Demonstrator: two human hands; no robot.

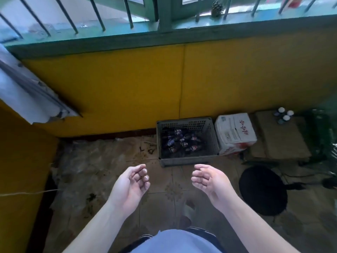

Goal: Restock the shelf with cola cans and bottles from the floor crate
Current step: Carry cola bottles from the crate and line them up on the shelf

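Note:
A grey plastic crate (187,160) stands on the tiled floor against the yellow wall. Several dark cola bottles and cans (180,143) with blue, red and white labels lie jumbled inside it. My left hand (134,183) hovers in front of the crate, a little to its left, palm turned inward, fingers loosely curled and holding nothing. My right hand (207,178) hovers in front of the crate's right half, palm facing left, fingers relaxed and empty. Both hands are short of the crate's near rim. No shelf is in view.
A white cardboard box (235,132) stands right of the crate, then brown cartons (280,141) with small white-capped bottles (284,114) on top. A round black fan base (262,190) lies on the floor at right. A barred green window frame (164,31) tops the yellow wall.

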